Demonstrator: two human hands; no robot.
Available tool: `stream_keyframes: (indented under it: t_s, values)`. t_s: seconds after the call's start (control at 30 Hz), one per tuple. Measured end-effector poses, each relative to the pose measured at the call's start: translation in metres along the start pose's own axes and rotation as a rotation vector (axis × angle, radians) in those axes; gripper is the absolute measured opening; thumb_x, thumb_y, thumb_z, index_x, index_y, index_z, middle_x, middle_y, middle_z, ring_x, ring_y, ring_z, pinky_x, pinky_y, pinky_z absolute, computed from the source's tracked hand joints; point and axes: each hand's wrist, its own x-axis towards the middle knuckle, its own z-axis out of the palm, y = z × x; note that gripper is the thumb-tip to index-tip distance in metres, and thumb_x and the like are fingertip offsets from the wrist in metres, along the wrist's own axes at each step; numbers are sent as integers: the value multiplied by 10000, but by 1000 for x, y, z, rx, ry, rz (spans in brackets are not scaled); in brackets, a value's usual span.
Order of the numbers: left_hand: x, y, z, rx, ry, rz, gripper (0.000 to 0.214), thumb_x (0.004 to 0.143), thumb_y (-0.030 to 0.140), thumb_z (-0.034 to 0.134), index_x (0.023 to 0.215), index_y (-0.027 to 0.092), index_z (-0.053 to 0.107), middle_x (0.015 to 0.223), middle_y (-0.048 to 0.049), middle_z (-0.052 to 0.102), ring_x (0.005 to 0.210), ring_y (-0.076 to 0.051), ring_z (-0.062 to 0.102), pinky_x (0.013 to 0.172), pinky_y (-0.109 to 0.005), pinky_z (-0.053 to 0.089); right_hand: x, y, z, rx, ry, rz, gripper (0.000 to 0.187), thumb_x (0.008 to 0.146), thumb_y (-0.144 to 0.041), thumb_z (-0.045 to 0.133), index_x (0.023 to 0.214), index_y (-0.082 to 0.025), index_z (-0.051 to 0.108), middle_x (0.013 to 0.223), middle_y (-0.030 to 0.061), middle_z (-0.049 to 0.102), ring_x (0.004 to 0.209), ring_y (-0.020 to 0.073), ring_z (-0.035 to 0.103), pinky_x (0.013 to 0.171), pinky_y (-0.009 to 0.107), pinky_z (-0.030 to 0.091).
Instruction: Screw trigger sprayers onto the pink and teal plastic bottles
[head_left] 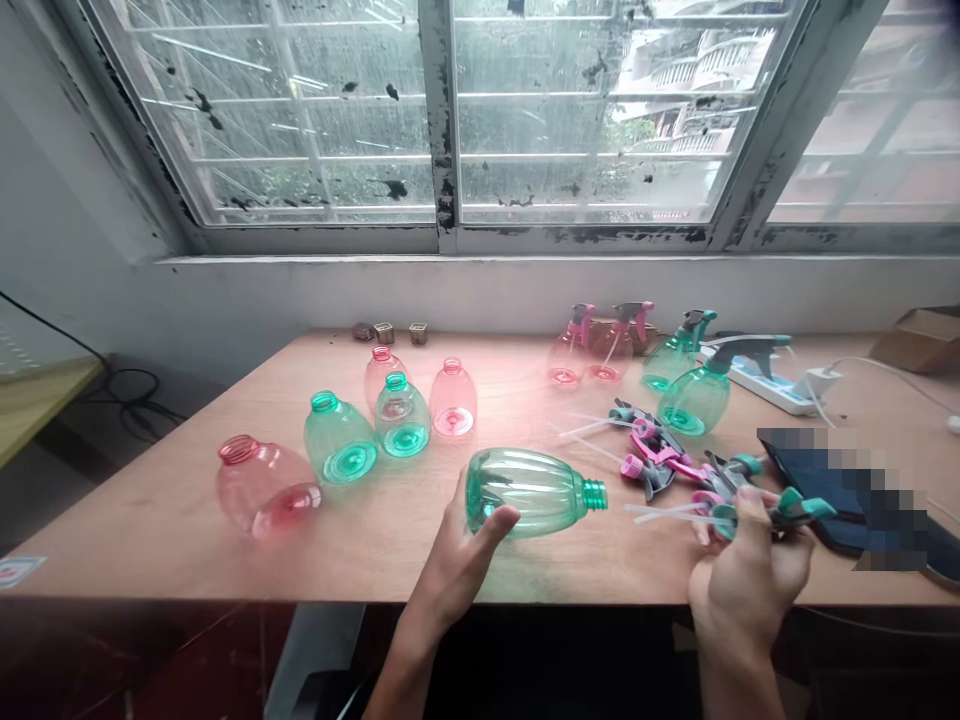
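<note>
1. Nearest in the head view, the left hand [469,560] curls around the base end of the green bottle [529,490], thumb across its near side, other fingers mostly hidden; the bottle lies sideways over the table [172,560], its threaded neck toward the right hand [750,585].
2. Thin-looking clear plastic suggests something light, slightly springy and slick; its broad body seems the best place to hold, leaving the neck free.
3. Right fingers are bent in a pinch on a green-and-gray spray head [799,510], its tube [667,512] pointing left.
</note>
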Motion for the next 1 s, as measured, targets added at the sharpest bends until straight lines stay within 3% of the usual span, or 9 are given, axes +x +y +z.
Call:
stream_keyframes:
  t_s: [0.1, 0.23, 0.37, 0.5, 0.63, 0.73, 0.8, 0.9, 1.0]
  values:
    - [0, 2, 1, 13, -16, 1, 635, 840, 660, 693, 1326, 265, 587, 1321, -55, 682, 1245, -256, 627, 1089, -336, 498, -1, -9, 4, 103, 97, 67, 365, 760, -376, 833, 884, -226, 524, 805, -41, 537, 562, 107, 493, 408, 204, 393]
    - [-1, 8, 2, 42, -49, -13, 611, 845, 643, 703, 1314, 267, 587, 1327, -44, 675, 1222, -239, 635, 1071, -322, 492, -5, -9, 0, 182, -9, 81, 451, 701, -396, 922, 889, -218, 554, 822, -44, 554, 583, 86, 478, 403, 166, 384]
    - [-1, 9, 3, 66, -83, -32, 617, 846, 634, 711, 1326, 271, 574, 1315, -34, 678, 1215, -230, 632, 1063, -324, 482, -9, -1, -12, 90, -394, 144, 487, 726, -534, 902, 972, -204, 641, 852, -9, 631, 601, 104, 536, 471, 202, 455]
    - [0, 7, 2, 86, -77, -42, 681, 843, 589, 745, 1404, 286, 504, 1387, -32, 638, 1315, -236, 572, 1135, -341, 424, -14, -4, -22, -166, -828, 191, 389, 729, -458, 908, 961, -206, 723, 889, 41, 721, 722, 202, 672, 598, 284, 548]
    - [-1, 6, 1, 95, -91, -43, 648, 871, 617, 689, 1398, 288, 505, 1336, -30, 659, 1264, -229, 602, 1102, -342, 450, -14, -13, -23, -228, -1060, 296, 353, 761, -439, 852, 1043, -250, 755, 855, 11, 727, 750, 209, 681, 629, 281, 536]
    - [-1, 7, 1, 110, -114, -38, 648, 870, 622, 685, 1390, 274, 517, 1329, -40, 669, 1264, -242, 608, 1115, -358, 455, -11, -17, -21, -344, -1215, 222, 262, 770, -433, 833, 940, -246, 764, 790, 4, 715, 732, 206, 652, 652, 293, 536]
    - [0, 7, 1, 126, -130, -35, 671, 876, 603, 689, 1427, 274, 492, 1393, -51, 648, 1324, -257, 581, 1167, -381, 434, -10, -18, -19, -371, -1234, 171, 282, 792, -456, 809, 958, -234, 759, 773, 14, 714, 707, 210, 647, 658, 311, 547]
    - [1, 6, 2, 162, -156, -40, 749, 858, 562, 736, 1481, 265, 444, 1530, -74, 560, 1444, -286, 496, 1265, -429, 367, -12, -19, -17, -282, -1135, 258, 394, 834, -477, 762, 1130, -227, 689, 717, 6, 702, 594, 193, 625, 557, 297, 509]
    - [1, 7, 3, 193, -208, -50, 830, 818, 536, 795, 1509, 262, 425, 1564, -83, 535, 1468, -299, 485, 1291, -455, 366, -16, -20, -18, -241, -1011, 250, 304, 820, -422, 794, 1019, -234, 660, 613, -27, 657, 540, 173, 603, 530, 270, 471]
